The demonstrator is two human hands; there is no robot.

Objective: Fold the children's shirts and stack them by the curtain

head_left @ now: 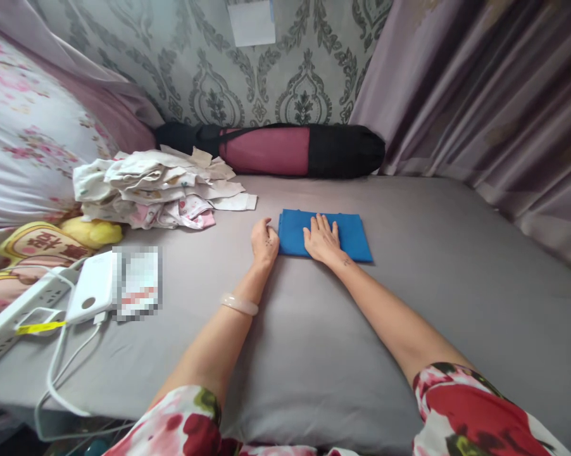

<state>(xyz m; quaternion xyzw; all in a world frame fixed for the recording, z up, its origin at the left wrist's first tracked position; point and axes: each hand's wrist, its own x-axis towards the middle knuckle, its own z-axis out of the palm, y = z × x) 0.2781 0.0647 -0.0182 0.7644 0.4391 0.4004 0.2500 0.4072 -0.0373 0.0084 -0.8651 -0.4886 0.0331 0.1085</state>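
Note:
A folded blue cloth (354, 237) lies flat on the grey bed sheet in front of me, its long side running across my view. My right hand (322, 238) rests palm down on its middle, fingers stretched out and a little apart. At the cloth's left edge, my left hand (265, 243) is closed, with its fingers curled against that edge. The fingertips of this hand are partly hidden, and a pale bangle (238, 304) circles the wrist.
A heap of light clothes (157, 183) lies at the back left. Behind it stretches a black and maroon roll bag (266, 150) along the wall. On the left are a white power strip (10, 316), a white power bank (92, 286) with cables, and a yellow plush (95, 232).

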